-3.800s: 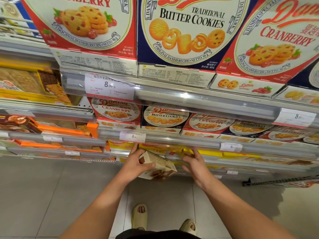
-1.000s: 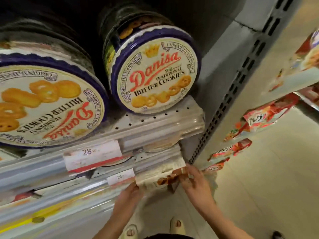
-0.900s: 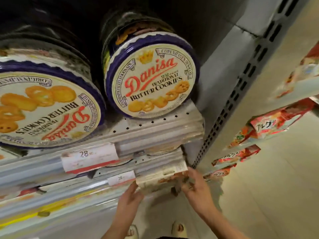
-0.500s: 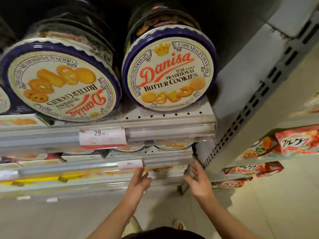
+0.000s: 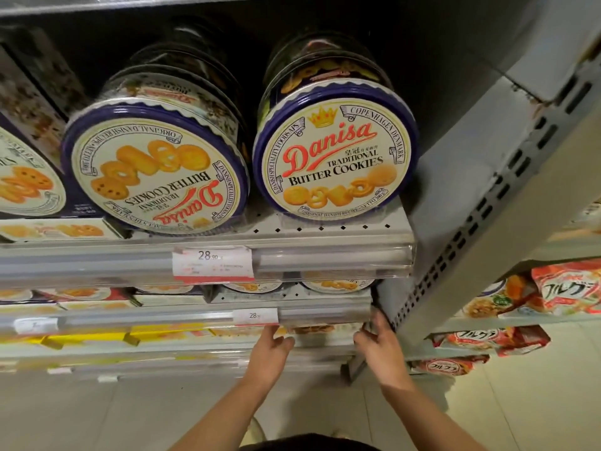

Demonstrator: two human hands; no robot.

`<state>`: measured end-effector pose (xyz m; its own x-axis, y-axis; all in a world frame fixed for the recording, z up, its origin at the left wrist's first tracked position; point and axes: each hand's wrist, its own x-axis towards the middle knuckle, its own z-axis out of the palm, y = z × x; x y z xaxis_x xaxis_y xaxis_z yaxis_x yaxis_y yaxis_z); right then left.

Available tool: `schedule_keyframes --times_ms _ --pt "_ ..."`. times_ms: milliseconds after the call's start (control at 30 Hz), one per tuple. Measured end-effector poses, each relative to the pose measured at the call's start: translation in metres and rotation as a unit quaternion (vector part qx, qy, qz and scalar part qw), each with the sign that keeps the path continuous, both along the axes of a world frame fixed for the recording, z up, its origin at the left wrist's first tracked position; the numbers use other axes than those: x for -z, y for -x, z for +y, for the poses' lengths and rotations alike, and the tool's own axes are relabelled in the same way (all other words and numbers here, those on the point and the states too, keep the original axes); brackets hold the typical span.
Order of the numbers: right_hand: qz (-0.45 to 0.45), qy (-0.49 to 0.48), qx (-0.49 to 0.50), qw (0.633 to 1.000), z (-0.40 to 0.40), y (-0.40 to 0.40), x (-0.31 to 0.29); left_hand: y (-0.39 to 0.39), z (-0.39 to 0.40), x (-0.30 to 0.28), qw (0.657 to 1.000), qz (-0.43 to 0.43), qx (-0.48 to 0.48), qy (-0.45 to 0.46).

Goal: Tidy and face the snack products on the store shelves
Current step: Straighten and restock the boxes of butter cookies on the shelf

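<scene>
Both my forearms reach up and forward to a low shelf. My left hand (image 5: 271, 348) sits at the shelf lip, fingers loosely extended, tips against the front edge just under the small price tag (image 5: 255, 315); nothing in its grasp. My right hand (image 5: 379, 345) is at the shelf's right end beside the perforated upright (image 5: 487, 203), fingers relaxed and spread, holding nothing.

Between the two hands, a pale cookie box (image 5: 313, 329) sits back on that shelf, mostly hidden by the rail; only a strip of its front shows.

One tier up: rims of round tins (image 5: 336, 284), partly hidden.

Above, behind the 28.90 price label (image 5: 213, 263), two blue Danisa butter cookie tins stand on edge. The right tin (image 5: 335, 161) reads upright; the left tin (image 5: 156, 170) is rotated, lettering upside down.

Far right, on the next bay: red cereal bags (image 5: 566, 289).
</scene>
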<state>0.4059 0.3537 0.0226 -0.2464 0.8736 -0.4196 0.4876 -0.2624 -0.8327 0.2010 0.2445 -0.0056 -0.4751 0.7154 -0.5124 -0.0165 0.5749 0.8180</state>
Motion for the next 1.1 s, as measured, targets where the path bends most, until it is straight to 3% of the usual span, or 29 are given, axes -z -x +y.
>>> schedule_keyframes --times_ms 133,267,333,433,500,567,833,1000,1100 --pt "-0.041 -0.054 -0.012 0.998 -0.008 -0.012 0.004 0.008 -0.010 0.002 1.000 0.016 0.002 0.019" --pt "-0.097 -0.226 0.013 0.969 -0.024 -0.023 0.012 0.017 -0.040 0.006 0.999 0.049 -0.010 0.021" --pt "-0.071 -0.340 -0.046 0.937 -0.032 -0.018 0.011 0.020 -0.059 0.006 0.996 0.083 -0.023 0.025" --pt "-0.072 -0.446 -0.244 0.858 -0.041 0.012 0.006 0.025 -0.085 0.001 0.989 0.141 -0.005 0.037" --pt "-0.112 -0.491 -0.338 0.795 -0.045 0.041 0.007 0.033 -0.100 -0.002 0.979 0.198 0.008 0.043" --pt "-0.154 -0.496 -0.365 0.773 -0.049 0.064 0.007 0.044 -0.114 -0.006 0.967 0.251 0.011 0.042" --pt "-0.241 -0.491 -0.357 0.757 -0.062 0.078 0.023 0.120 -0.150 -0.012 0.923 0.383 -0.035 -0.005" --pt "-0.267 -0.469 -0.283 0.793 -0.086 0.101 0.031 0.190 -0.172 -0.006 0.887 0.454 -0.085 -0.008" --pt "-0.295 -0.420 -0.234 0.826 -0.105 0.125 0.030 0.236 -0.192 0.000 0.858 0.512 -0.043 -0.014"
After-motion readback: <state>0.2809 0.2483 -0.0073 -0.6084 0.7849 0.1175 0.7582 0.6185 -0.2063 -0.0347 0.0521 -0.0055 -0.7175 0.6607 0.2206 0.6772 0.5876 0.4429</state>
